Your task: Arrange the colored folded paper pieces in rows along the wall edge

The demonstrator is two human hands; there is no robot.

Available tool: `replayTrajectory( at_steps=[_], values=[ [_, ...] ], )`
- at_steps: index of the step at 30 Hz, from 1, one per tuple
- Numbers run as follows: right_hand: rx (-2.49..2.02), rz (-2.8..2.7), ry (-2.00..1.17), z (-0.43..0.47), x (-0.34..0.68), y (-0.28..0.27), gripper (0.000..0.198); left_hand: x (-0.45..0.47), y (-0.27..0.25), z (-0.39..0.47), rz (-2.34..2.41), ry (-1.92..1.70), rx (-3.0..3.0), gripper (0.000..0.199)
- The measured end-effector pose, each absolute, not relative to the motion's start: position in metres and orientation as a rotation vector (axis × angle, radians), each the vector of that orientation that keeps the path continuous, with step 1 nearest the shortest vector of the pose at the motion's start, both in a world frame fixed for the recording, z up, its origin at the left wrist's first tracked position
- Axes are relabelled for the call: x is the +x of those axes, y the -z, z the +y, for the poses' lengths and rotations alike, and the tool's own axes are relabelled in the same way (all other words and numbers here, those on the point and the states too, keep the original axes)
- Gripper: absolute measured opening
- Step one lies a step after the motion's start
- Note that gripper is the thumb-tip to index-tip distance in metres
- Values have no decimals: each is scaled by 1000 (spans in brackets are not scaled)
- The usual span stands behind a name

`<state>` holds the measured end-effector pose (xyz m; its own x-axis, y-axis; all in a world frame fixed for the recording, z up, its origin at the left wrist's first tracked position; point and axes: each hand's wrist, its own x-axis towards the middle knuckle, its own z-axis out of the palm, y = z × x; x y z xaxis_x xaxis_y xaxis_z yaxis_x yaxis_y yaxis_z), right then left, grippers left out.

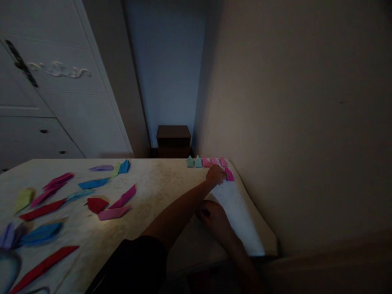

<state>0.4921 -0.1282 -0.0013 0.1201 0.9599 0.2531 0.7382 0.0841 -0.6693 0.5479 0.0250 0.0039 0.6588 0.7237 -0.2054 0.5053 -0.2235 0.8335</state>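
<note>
Left hand (pixel 216 174) reaches to the bench's (pixel 171 173) far right corner, its fingertips at the magenta folded paper (pixel 229 174); whether they pinch it or only touch it, I cannot tell. That paper sits just in front of the last of the pink folded papers (pixel 223 162), near the side edge. A light hold by the fold would likely square it without creasing, with knuckles kept clear of the row. Right hand (pixel 215 218) hangs curled below the left forearm; its grip is unclear.
</note>
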Motion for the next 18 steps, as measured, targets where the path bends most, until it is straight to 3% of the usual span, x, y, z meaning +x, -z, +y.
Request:
replayTrajectory(
  at_steps=[18],
  values=[
    [-1713, -1643, -437, -129, 493, 3, 20, 537, -9, 18, 935, -327, 1858, 33]
  ],
)
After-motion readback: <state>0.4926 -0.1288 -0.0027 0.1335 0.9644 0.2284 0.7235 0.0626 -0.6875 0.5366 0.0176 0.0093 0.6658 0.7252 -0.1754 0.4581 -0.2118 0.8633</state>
